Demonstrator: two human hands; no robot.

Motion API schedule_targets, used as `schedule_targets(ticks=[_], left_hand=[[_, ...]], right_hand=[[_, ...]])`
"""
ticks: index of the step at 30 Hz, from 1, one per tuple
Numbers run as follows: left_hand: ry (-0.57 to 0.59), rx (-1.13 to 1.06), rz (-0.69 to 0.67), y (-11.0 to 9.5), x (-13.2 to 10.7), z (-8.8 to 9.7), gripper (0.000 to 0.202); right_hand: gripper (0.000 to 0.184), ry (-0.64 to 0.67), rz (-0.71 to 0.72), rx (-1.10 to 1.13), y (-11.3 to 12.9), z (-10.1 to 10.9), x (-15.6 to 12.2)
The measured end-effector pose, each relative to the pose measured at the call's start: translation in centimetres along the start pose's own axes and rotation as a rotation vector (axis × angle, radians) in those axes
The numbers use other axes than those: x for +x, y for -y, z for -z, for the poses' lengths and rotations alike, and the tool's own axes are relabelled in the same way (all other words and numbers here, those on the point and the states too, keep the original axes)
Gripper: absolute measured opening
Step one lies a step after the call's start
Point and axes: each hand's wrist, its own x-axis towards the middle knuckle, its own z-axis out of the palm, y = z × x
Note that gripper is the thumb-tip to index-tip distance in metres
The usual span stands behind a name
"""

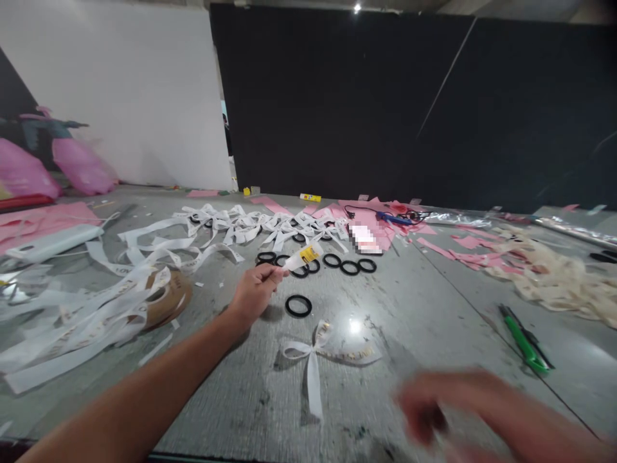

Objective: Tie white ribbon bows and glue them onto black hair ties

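My left hand [254, 290] is closed around the end of a small white glue bottle [303, 257] with a yellow label, its other end tilted up and away. Below the bottle, a single black ring [288, 307] lies flat on the table. Nearer to me rests a white ribbon bow [313, 360] with gold lettering, its tails spread out. Off to the bow's right, my right hand [429, 405] is smeared by motion, so its fingers cannot be read. Several more black rings [349, 267] lie just beyond the bottle.
White bows [270, 226] are heaped farther back. Loose ribbon [87, 328] and a brown spool [179, 296] lie left. A green cutter [523, 341] and cream fabric strips [554, 276] are on the right. A blue corded tool [395, 218] lies near the dark wall [366, 103].
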Motion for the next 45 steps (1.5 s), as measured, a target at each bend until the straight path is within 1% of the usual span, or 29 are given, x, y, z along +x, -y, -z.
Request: schedule_targets(ticks=[2,3,4,5,6,7,8,9,12,14,16,20,25,27,29,31,34,36,38,40,43,45], left_hand=[[0.052,-0.131,0.067,0.1,-0.2,-0.3,0.039],[0.074,-0.178,0.080,0.1,-0.3,-0.4,0.041],[0.098,-0.206,0.087,0.1,-0.4,-0.6,0.042],[0.122,-0.215,0.092,0.0,-0.5,-0.7,0.044],[0.145,-0.204,0.093,-0.1,-0.7,-0.9,0.046],[0.172,-0.171,0.089,-0.3,-1.0,-1.1,0.047],[0.194,-0.119,0.071,-0.4,-1.2,-1.3,0.047],[0.211,-0.055,0.033,-0.6,-1.4,-1.5,0.046],[0.240,0.107,-0.136,-1.2,-1.9,-1.8,0.041],[0.241,0.156,-0.225,-1.3,-2.0,-1.8,0.038],[0.225,0.181,-0.273,-1.3,-1.9,-1.7,0.035],[0.220,0.241,-0.307,-1.0,-1.6,-1.2,0.033],[0.283,0.257,-0.340,-0.8,-1.7,-1.1,0.032],[0.302,0.261,-0.356,-0.9,-1.8,-1.2,0.033],[0.311,0.257,-0.364,-0.9,-1.8,-1.2,0.034],[0.319,0.251,-0.368,-0.9,-1.8,-1.1,0.035],[0.337,0.261,-0.374,-0.8,-1.7,-1.1,0.036],[0.337,0.285,-0.375,-0.7,-1.7,-1.2,0.037],[0.303,0.311,-0.365,-0.7,-1.7,-1.3,0.038],[0.222,0.345,-0.334,-0.7,-1.6,-1.3,0.036],[0.061,0.368,-0.245,-0.4,-1.3,-1.1,0.024],[0.000,0.361,-0.194,-0.2,-1.0,-0.9,0.021]], right_hand=[[0.037,-0.015,0.072,-0.070,1.2,-1.6,5.4],[0.040,-0.048,0.121,-0.096,1.4,-2.6,8.0],[0.038,-0.156,0.239,-0.147,1.4,-3.7,10.3],[0.034,-0.228,0.353,-0.168,1.1,-4.8,12.1],[0.029,-0.265,0.437,-0.159,0.5,-5.8,13.5],[0.025,-0.272,0.484,-0.146,-0.3,-6.6,14.3],[0.022,-0.265,0.489,-0.163,-1.2,-7.2,14.7],[0.020,-0.248,0.476,-0.197,-2.0,-7.6,14.7],[0.027,-0.214,0.408,-0.177,-3.7,-8.0,13.8],[0.031,-0.186,0.380,-0.124,-4.0,-8.0,13.3],[0.032,-0.169,0.365,-0.081,-4.0,-7.9,13.3],[0.027,-0.165,0.374,0.012,-3.9,-7.8,13.9],[0.022,-0.110,0.394,0.115,-3.7,-7.7,13.9],[0.028,-0.079,0.378,0.184,-3.5,-7.8,13.8],[0.040,-0.054,0.357,0.304,-3.2,-8.0,13.7],[0.047,-0.040,0.319,0.419,-3.0,-8.2,13.7],[0.048,-0.035,0.263,0.526,-3.0,-8.3,13.9],[0.043,-0.038,0.251,0.581,-3.1,-8.2,14.1],[0.034,-0.046,0.245,0.626,-3.3,-8.0,14.3],[0.027,-0.054,0.228,0.675,-3.3,-7.8,14.4],[0.026,-0.057,0.175,0.783,-3.2,-7.4,14.5],[0.025,-0.063,0.129,0.847,-3.0,-7.2,14.4]])
